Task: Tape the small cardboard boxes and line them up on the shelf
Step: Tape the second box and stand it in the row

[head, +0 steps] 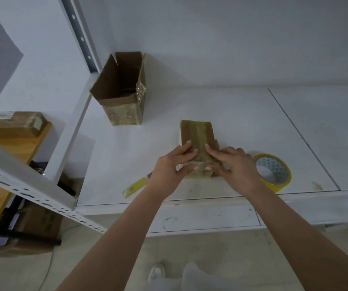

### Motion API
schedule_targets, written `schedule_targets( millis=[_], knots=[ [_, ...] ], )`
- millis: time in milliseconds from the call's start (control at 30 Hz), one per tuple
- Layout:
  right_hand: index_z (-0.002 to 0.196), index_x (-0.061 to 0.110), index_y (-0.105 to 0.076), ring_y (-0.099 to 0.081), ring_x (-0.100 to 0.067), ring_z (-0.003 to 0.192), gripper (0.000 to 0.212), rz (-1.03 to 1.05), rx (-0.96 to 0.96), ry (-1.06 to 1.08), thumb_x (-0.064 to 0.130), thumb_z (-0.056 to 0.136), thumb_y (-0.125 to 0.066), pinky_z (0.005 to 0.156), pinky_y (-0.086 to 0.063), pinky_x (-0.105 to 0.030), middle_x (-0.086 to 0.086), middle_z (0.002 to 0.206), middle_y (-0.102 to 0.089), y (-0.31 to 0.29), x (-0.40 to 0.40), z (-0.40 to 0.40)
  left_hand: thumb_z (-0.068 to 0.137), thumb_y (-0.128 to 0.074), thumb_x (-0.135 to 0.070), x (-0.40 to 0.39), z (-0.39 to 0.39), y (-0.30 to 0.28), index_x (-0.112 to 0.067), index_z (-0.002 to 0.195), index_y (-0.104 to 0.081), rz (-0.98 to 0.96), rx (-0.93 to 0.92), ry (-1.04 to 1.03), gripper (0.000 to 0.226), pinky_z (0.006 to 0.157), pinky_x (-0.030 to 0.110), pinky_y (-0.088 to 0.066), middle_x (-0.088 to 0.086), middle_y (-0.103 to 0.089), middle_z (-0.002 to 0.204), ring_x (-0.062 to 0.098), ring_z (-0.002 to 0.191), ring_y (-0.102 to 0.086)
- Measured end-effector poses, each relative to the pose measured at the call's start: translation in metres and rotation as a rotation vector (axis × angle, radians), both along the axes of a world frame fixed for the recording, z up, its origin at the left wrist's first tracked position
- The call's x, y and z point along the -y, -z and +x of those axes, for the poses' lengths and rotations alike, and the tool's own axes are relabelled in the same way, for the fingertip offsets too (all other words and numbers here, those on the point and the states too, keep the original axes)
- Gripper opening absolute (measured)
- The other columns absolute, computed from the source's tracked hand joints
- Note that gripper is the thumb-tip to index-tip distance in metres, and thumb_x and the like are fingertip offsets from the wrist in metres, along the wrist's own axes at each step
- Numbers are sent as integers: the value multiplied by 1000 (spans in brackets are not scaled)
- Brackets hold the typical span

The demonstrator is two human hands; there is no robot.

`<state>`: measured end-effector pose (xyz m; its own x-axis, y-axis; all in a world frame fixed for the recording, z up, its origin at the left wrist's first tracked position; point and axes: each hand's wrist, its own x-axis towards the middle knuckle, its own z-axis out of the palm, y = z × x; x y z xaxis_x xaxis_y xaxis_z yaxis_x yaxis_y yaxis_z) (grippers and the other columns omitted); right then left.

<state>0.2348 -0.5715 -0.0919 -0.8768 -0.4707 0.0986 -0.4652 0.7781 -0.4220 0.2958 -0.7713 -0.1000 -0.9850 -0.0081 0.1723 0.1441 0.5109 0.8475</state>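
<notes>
A small cardboard box (198, 133), its top covered with glossy tape, lies on the white shelf (242, 114) near the front edge. My left hand (174, 164) grips its near left corner, fingers on top and thumb on the front face. My right hand (235, 165) presses on its near right corner the same way. A roll of yellow tape (273, 172) lies flat just right of my right hand. A yellow utility knife (135, 185) rests on the shelf left of my left wrist, its far end hidden behind the wrist.
An open cardboard box (120, 89) with raised flaps stands at the back left of the shelf by the upright post (80, 36). A taped box (15, 123) sits on a wooden surface at far left. More boxes lie on the floor below.
</notes>
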Motion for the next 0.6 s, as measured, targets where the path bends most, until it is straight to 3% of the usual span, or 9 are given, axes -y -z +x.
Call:
schedule_targets(
  millis=[167,267,333,433,500,533,600],
  knots=[
    [131,33,-60,-58,-29,85,57,-13,-146,-11,56,79,-57,83,-41,-40,-1,87,-68,5,5,-1,85,-70,1,-2,-2,7,-12,125,-65,-11,-75,-64,42,114,24,-34,-13,-46,137,9,132,-47],
    [130,25,-62,-62,-33,72,51,-61,-201,15,42,82,-69,77,-49,-43,-10,79,-69,10,11,5,86,-68,4,-3,-3,8,-11,124,-66,3,-95,-86,41,113,24,-35,-13,-48,136,11,131,-49],
    [133,24,-59,-64,-34,68,50,-148,-136,30,35,86,-69,72,-53,-43,-15,80,-71,10,14,9,86,-68,4,-3,-3,8,-11,124,-66,-3,-112,-75,41,112,22,-36,-12,-49,136,11,131,-50],
    [136,30,-54,-61,-18,63,47,-212,-6,54,34,90,-65,66,-52,-35,-13,84,-74,4,16,9,86,-72,-3,6,-2,5,-13,130,-62,-27,-85,18,47,108,19,-40,-10,-47,142,5,132,-47],
    [133,29,-58,-47,-1,51,45,-233,-17,58,32,89,-68,59,-44,-21,-2,68,-70,-3,14,5,91,-67,-15,14,-1,-6,-17,138,-55,70,-5,82,48,107,23,-42,-10,-47,144,3,134,-45],
    [131,28,-60,-45,0,49,45,-268,-8,71,31,88,-70,57,-41,-15,5,60,-63,-9,13,4,96,-61,-17,18,-1,-12,-17,139,-52,144,-6,84,45,108,25,-41,-10,-50,143,3,133,-46],
    [129,26,-62,-57,0,59,45,-353,56,99,29,86,-72,70,-50,-17,4,67,-68,-23,9,-1,102,-47,-16,24,-3,-25,-18,140,-50,228,-79,20,38,115,29,-34,-9,-52,141,6,137,-42]
  ],
)
